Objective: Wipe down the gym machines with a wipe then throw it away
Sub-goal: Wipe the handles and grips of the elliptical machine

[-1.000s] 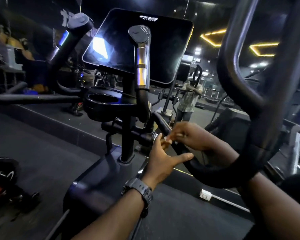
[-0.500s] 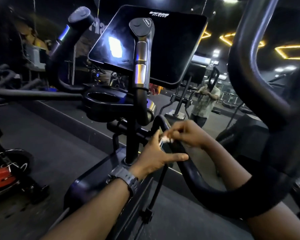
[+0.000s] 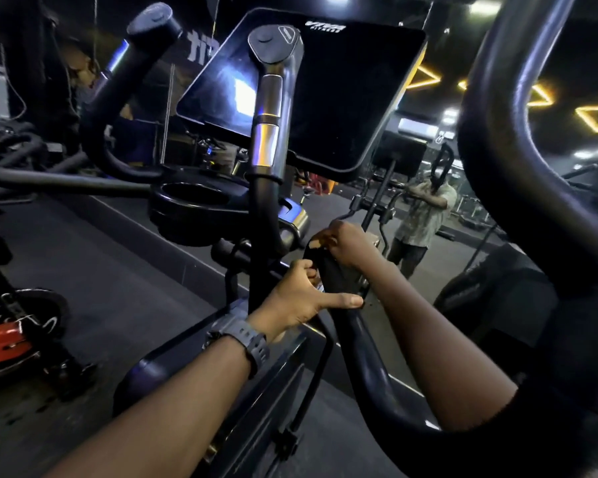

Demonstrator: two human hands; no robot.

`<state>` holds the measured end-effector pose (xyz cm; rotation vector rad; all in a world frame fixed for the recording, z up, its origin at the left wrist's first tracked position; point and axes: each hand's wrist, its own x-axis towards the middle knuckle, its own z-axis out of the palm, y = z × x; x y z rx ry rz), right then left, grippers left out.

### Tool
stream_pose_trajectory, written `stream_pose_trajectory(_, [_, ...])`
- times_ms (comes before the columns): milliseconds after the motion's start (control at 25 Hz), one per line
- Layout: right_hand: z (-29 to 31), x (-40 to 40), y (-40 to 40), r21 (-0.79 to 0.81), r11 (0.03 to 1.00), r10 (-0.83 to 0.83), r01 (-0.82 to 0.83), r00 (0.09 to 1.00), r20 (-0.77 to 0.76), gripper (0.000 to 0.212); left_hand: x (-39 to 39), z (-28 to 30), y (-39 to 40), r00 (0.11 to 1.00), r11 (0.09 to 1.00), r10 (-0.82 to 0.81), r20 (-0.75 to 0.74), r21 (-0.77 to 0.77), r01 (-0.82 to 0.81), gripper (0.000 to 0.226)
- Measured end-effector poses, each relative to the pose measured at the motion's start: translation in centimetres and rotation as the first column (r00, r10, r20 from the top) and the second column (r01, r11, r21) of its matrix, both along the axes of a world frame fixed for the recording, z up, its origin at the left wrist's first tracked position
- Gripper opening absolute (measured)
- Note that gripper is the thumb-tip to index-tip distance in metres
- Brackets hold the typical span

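— Red and black on the far left: a weight plate (image 3: 11, 336) low on the rubber floor (image 3: 111, 291). What's next to it?

— Moving right, a dark handlebar (image 3: 118, 108) of the gym machine (image 3: 201, 370) curves up, then the round cup holder (image 3: 194, 198), then the upright grip with its metal sensor band (image 3: 266, 132) in front of the black console screen (image 3: 328, 94).

— And the hands?

— Left hand (image 3: 301, 298), grey watch (image 3: 246, 339) on the wrist, sits on the curved black bar (image 3: 359, 343) below the console. Fingers curled at the bar, thumb stretched out straight across it to the right.

— Is the wipe there?

— A small pale sliver shows just under those curled fingers, against the bar. Too small to say whether it's the wipe.

— Right hand?

— Right hand (image 3: 349, 246) is just above and right of the left, fingertips bunched and pinching at the top of the same bar. Whether they hold anything, I can't tell.

— Further right?

— Mirror (image 3: 428, 270) behind, showing a person in a pale shirt (image 3: 425, 215), then a thick black frame tube (image 3: 491, 139) sweeping across the right edge, yellow ceiling lights (image 3: 594, 115) beyond.
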<state>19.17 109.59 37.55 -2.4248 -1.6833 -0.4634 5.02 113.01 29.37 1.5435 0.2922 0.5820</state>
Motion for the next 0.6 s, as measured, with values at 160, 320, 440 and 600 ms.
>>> stream_pose_trajectory(160, [0.9,0.5,-5.0,-0.158,0.956,0.253,-0.247,0.967,0.021,0.022,0.0,0.0,0.5,0.998,0.998,-0.066,-0.002,0.017,0.066,0.069])
stream_pose_trajectory(320, [0.3,0.9,-0.9,-0.016,0.999,0.036,-0.036,0.999,-0.035,0.029,-0.1,0.1,0.2,0.996,0.995,-0.090,0.008,-0.034,0.090,0.047])
stream_pose_trajectory(440, [-0.8,0.8,-0.6,0.151,0.983,-0.086,0.099,0.992,-0.090,0.029,-0.4,0.3,0.0,0.995,0.995,-0.097,-0.010,-0.017,0.097,0.072])
stream_pose_trajectory(600, [-1.6,-0.3,-4.6,0.121,0.991,-0.040,0.048,0.997,-0.066,0.024,-1.1,0.4,-0.2,0.996,0.996,-0.092,0.014,0.018,0.092,0.045])
